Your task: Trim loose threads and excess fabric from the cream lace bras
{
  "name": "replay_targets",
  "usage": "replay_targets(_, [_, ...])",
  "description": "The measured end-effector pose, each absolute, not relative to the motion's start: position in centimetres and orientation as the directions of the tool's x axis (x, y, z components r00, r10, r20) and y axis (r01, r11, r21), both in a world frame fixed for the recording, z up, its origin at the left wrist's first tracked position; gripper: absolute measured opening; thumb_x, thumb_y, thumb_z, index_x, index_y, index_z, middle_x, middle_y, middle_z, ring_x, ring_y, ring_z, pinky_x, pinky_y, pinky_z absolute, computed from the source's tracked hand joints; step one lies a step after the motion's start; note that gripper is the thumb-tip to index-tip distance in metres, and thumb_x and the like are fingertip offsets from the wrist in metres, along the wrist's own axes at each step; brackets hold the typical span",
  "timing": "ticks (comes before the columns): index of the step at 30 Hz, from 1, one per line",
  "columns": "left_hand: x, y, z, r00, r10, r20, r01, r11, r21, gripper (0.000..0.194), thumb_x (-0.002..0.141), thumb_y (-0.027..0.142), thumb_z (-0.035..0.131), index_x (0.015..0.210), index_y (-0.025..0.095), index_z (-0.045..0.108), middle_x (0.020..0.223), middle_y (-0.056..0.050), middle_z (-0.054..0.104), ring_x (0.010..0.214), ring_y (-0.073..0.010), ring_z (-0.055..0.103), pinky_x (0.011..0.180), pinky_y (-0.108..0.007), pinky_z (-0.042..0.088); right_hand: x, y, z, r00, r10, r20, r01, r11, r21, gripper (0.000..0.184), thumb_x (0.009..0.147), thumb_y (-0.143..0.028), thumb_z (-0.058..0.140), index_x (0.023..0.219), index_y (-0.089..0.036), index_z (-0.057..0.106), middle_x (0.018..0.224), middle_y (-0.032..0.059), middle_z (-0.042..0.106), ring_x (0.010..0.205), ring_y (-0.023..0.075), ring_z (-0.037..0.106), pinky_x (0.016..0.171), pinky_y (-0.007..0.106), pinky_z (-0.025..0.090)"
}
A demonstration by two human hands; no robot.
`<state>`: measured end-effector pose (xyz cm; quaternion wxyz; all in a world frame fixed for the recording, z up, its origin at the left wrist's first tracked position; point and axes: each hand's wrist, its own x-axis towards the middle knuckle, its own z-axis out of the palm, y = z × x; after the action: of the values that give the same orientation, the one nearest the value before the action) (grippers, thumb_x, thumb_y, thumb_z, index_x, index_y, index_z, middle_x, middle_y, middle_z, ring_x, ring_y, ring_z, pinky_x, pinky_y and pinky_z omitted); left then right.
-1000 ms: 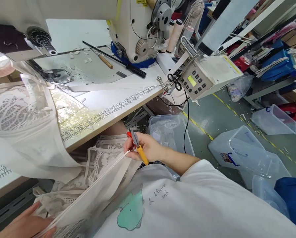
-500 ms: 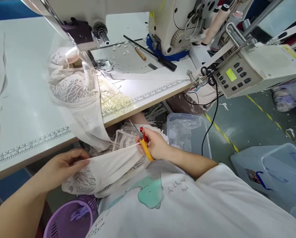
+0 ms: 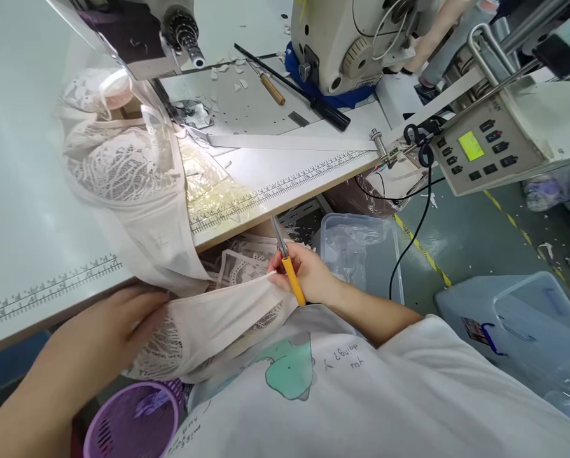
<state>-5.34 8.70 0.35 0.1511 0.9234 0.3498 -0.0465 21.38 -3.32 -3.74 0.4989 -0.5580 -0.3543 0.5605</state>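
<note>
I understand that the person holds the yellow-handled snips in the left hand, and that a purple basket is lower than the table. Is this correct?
Not quite: the head view shows the yellow-handled snips in the right hand, while the left hand is at the white garment. The purple basket is indeed lower than the table.

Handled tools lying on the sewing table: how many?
2: the black-handled tool by the sewing machine, and, left of that, the wooden-handled tool. More may be hidden behind the machine.
</note>
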Motion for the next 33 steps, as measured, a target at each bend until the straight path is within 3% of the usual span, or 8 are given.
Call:
replay_targets(2, [-3.9, 7.0, 1.1, 0.816, 0.575, -0.057, 0.577, -0.815, 0.057, 0.036, 0.088, 0.036, 0.034, 0.097, 0.019, 0.064, 0.100, -0.010, 0.068, 0.079, -0.0279, 0.064, 0.059, -0.036, 0.047, 21.4, -3.4, -3.3, 0.094, 0.963, -0.251, -0.143, -0.237, -0.961, 0.035, 0.060, -0.033, 0.074, 0.077, -0.019, 0.048, 0.076, -0.0008, 0.057, 0.062, 0.0103, 0.050, 0.061, 0.025, 0.043])
replay_targets(6, [1.1, 4.5, 2.1, 0.878, 0.437, 0.196, 0.394, -0.892, 0.220, 0.029, 0.089, 0.032, 0.038, 0.101, 0.017, 0.060, 0.096, -0.008, 0.067, 0.079, -0.0222, 0.062, 0.063, -0.031, 0.045, 21.1, -3.6, -2.4, 0.049, 0.970, -0.237, -0.081, -0.233, -0.969, 0.036, 0.061, -0.037, 0.074, 0.080, -0.019, 0.049, 0.075, -0.0008, 0.057, 0.059, 0.0097, 0.048, 0.057, 0.023, 0.042])
replay_targets(11, [5.3, 4.6, 1.2, 0.873, 0.486, -0.023, 0.369, -0.631, 0.682, 0.024, 0.088, 0.034, 0.044, 0.075, 0.021, 0.059, 0.066, 0.001, 0.060, 0.058, -0.0139, 0.056, 0.052, -0.022, 0.042, 20.8, -3.6, -1.7, 0.059, 0.977, -0.203, 0.013, -0.204, -0.979, 0.040, 0.063, -0.045, 0.073, 0.081, -0.018, 0.049, 0.074, -0.0004, 0.055, 0.063, 0.0112, 0.049, 0.059, 0.025, 0.043])
replay_targets(15, [5.1, 5.1, 0.7, 0.844, 0.533, -0.048, 0.292, -0.383, 0.876, 0.017, 0.083, 0.026, 0.051, 0.070, 0.021, 0.060, 0.067, 0.001, 0.057, 0.059, -0.0122, 0.054, 0.053, -0.021, 0.043, 21.5, -3.2, -1.4, -0.014, 0.979, -0.205, -0.043, -0.205, -0.978, 0.048, 0.066, -0.058, 0.065, 0.084, -0.019, 0.044, 0.079, 0.0013, 0.053, 0.065, 0.0115, 0.050, 0.059, 0.026, 0.044])
replay_targets(18, [4.5, 5.0, 1.0, 0.802, 0.597, -0.036, 0.250, -0.280, 0.927, 0.014, 0.080, 0.020, 0.054, 0.068, 0.022, 0.063, 0.083, -0.002, 0.063, 0.073, -0.0147, 0.060, 0.062, -0.022, 0.047, 23.2, -2.6, -1.6, -0.061, 0.996, -0.061, 0.220, -0.047, -0.974, 0.058, 0.061, -0.070, 0.060, 0.080, -0.020, 0.038, 0.081, 0.0031, 0.050, 0.072, 0.0150, 0.050, 0.065, 0.031, 0.045])
replay_targets(22, [3.9, 4.6, 1.5, 0.693, 0.720, -0.039, 0.238, -0.178, 0.955, 0.014, 0.077, 0.019, 0.056, 0.066, 0.022, 0.063, 0.083, -0.003, 0.066, 0.077, -0.0176, 0.062, 0.061, -0.023, 0.047, 25.0, -2.2, -2.3, -0.242, 0.970, -0.014, 0.673, 0.158, -0.723, 0.056, 0.061, -0.071, 0.058, 0.072, -0.021, 0.036, 0.073, 0.0029, 0.049, 0.068, 0.0177, 0.047, 0.066, 0.035, 0.044])
replay_targets(27, [3.7, 4.5, 1.6, 0.616, 0.786, -0.054, 0.209, -0.097, 0.973, 0.013, 0.074, 0.015, 0.059, 0.066, 0.023, 0.065, 0.082, -0.001, 0.067, 0.077, -0.0155, 0.061, 0.064, -0.021, 0.047, 24.8, -2.5, -2.5, -0.367, 0.925, -0.100, 0.780, 0.247, -0.575, 0.044, 0.065, -0.057, 0.063, 0.075, -0.019, 0.043, 0.074, 0.0059, 0.055, 0.070, 0.0197, 0.052, 0.065, 0.032, 0.044])
replay_targets(33, [3.7, 4.4, 1.2, 0.560, 0.825, -0.074, 0.165, -0.023, 0.986, 0.013, 0.074, 0.017, 0.061, 0.067, 0.026, 0.066, 0.082, 0.002, 0.068, 0.072, -0.0118, 0.059, 0.061, -0.018, 0.045, 24.1, -2.8, -2.5, -0.333, 0.937, -0.104, 0.806, 0.226, -0.547, 0.051, 0.066, -0.067, 0.059, 0.077, -0.018, 0.048, 0.076, 0.0077, 0.060, 0.070, 0.0205, 0.055, 0.065, 0.031, 0.044])
